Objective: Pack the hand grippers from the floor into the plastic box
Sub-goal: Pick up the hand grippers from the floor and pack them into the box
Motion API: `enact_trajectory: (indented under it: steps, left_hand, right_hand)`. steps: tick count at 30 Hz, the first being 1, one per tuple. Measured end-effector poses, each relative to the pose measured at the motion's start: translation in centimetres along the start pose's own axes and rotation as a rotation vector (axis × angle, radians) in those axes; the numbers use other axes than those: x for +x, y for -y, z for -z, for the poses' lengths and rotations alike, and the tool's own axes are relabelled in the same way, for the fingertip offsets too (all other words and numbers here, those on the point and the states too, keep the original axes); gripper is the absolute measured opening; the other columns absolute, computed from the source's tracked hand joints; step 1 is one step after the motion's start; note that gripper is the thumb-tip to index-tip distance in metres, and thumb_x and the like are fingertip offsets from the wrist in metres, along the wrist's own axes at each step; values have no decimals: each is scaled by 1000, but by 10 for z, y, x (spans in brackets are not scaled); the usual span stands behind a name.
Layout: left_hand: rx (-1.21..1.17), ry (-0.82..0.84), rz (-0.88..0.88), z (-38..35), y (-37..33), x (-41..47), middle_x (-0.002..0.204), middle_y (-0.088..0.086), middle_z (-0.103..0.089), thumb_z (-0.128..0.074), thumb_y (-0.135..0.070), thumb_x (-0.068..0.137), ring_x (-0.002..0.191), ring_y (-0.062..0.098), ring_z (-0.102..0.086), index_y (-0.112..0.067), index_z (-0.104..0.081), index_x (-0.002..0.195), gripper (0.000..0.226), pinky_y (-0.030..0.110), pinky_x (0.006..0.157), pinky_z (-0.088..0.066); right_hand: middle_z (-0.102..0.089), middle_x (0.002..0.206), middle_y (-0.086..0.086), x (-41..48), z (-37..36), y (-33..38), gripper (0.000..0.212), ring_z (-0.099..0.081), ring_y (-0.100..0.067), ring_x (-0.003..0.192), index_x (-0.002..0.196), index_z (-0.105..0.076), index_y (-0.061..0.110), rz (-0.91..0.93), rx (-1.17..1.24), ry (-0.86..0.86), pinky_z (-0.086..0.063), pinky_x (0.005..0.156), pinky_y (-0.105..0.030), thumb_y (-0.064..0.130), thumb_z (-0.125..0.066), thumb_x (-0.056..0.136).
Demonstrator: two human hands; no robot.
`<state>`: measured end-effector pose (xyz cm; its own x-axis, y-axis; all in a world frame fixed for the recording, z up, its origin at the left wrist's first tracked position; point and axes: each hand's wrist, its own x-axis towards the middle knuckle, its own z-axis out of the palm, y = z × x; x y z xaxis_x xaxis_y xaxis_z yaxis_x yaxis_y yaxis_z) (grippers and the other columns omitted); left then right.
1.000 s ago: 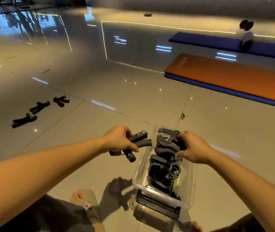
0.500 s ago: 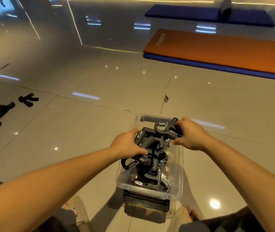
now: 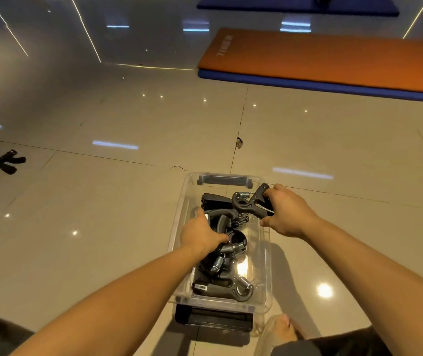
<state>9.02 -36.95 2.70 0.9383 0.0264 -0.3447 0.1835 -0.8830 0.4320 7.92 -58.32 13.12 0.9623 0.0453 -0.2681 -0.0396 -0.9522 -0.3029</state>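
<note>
Hand grippers (image 3: 220, 255) are piled inside the clear plastic box (image 3: 179, 217) on the tiled floor (image 3: 102, 214), their shapes tangled and hard to separate. One black gripper (image 3: 250, 204) is clamped in the right hand (image 3: 288, 211) above the box's far right corner. The left hand (image 3: 201, 233) is pressed down among the piled grippers, its fingertips hidden, so its grip cannot be told. Two more grippers (image 3: 7, 161) are seen on the floor far left, one cut off by the frame edge. Since half a second ago, the left hand's gripper has been lowered into the box, and the view has been tilted downward.
</note>
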Motion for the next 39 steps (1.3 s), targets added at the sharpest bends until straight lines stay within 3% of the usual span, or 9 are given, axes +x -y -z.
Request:
enact_trajectory:
  steps: [6,10,14,18,22,28,32,39]
  left_hand:
    - [31,93,-42,11,6,10,114,3,-69,-86,-64,63,93,21,-67,-17,-37,145,107,27,63,-51]
    - [160,169,-307,35,2,18,138,5,-60,-89,-58,63,118,25,-62,-22,-33,152,111,37,92,-56]
    - [426,348,-649,55,-10,33,159,1,-33,-89,-53,64,142,25,-36,-34,-20,158,118,45,116,-38]
    - [786,504,-882,57,-10,53,169,-3,-12,-87,-54,66,154,26,-7,-39,-17,160,119,51,125,-9]
    - [904,508,-999,47,-2,62,170,1,-8,-87,-52,68,155,29,-4,-40,-20,159,114,53,125,-7]
    - [781,467,-1007,44,-2,59,155,4,-30,-85,-46,73,133,24,-36,-35,-41,149,89,43,114,-33]
    - [730,450,-970,46,-1,57,144,4,-36,-85,-51,71,128,23,-41,-33,-50,141,81,43,112,-38]
    - [484,343,-764,53,1,22,127,-1,-39,-86,-60,63,111,19,-46,-31,-53,135,85,33,94,-48]
  right_hand:
    - [-52,111,-2,1,-3,-6,54,-56,-24,98,120,-60,14,-11,40,16,-49,86,-35,36,-84,77]
    - [-50,109,-2,1,-6,-10,53,-55,-24,97,121,-59,14,-13,39,24,-47,83,-34,36,-83,78]
    - [-51,109,-1,1,-9,-13,53,-56,-24,97,121,-59,15,-30,38,27,-49,85,-37,35,-84,77]
    - [-52,110,-1,1,-12,-19,54,-56,-23,97,121,-60,15,-53,38,28,-50,86,-38,35,-84,77]
    - [-51,111,-1,3,-15,-23,55,-56,-23,96,123,-58,15,-59,51,21,-50,86,-37,34,-83,78]
    - [-51,110,-1,6,-17,-24,54,-54,-23,96,122,-58,15,-56,51,12,-48,84,-36,34,-83,79]
    - [-51,109,0,7,-19,-25,55,-54,-23,96,123,-58,15,-56,55,7,-48,84,-36,34,-84,77]
    - [-50,108,-1,9,-19,-24,54,-53,-23,95,119,-58,15,-54,51,11,-46,82,-34,35,-84,77]
